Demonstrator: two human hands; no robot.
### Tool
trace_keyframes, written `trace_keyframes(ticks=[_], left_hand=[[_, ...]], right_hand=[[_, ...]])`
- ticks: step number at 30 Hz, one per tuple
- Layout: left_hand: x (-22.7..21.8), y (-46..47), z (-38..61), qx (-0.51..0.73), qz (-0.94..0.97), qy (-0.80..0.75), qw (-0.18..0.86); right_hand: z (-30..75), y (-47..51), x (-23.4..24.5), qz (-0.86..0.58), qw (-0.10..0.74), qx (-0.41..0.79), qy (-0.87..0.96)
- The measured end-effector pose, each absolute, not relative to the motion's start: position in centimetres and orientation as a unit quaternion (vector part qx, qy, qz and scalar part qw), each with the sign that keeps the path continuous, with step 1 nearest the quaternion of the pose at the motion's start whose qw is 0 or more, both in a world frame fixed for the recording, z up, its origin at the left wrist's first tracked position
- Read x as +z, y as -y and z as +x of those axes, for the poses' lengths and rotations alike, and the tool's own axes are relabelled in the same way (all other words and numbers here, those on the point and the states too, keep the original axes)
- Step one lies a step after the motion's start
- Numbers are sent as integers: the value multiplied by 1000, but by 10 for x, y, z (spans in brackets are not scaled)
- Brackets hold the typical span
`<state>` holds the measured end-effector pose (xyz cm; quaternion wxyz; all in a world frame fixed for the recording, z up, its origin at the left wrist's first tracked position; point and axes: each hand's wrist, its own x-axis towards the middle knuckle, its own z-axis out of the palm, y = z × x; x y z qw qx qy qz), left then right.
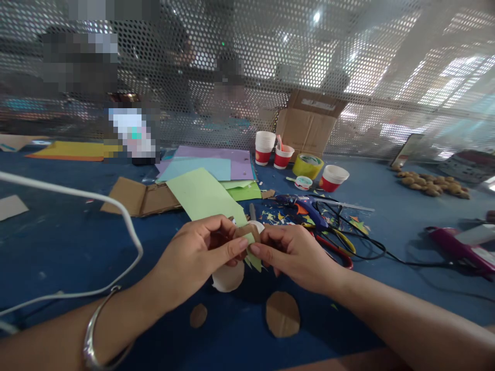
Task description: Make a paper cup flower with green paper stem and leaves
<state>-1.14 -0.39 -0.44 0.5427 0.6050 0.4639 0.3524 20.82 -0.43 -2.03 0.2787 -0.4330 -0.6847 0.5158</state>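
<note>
My left hand (203,252) and my right hand (292,251) meet at the middle of the blue table (69,242). Both pinch a small craft piece (251,245) made of brown cardboard with light green paper strips hanging from it. A pale round paper piece (228,278) shows just below my left fingers. Behind the hands lies a light green paper sheet (203,198). Two brown cardboard discs, a small one (198,315) and a larger one (282,314), lie on the table in front of my wrists.
A white cable (116,206) loops across the left. Flat cardboard (135,198), coloured paper sheets (216,165), paper cups (265,147), a yellow tape roll (307,166), a blue glue gun (309,208), scissors (340,247) and a cardboard box (309,123) are nearby. A perforated screen (348,62) stands behind.
</note>
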Motion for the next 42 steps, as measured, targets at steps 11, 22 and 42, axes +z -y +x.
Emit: trace_keyframes(ticks=[11, 22, 42], left_hand=[[-3, 4, -10, 362, 594, -478, 536], [-8, 4, -11, 336, 631, -488, 501], [-4, 5, -10, 357, 607, -421, 572]], right_hand=[[210, 9, -16, -433, 293, 473, 709], [208, 10, -14, -431, 296, 420, 742], [210, 9, -14, -411, 299, 411, 757]])
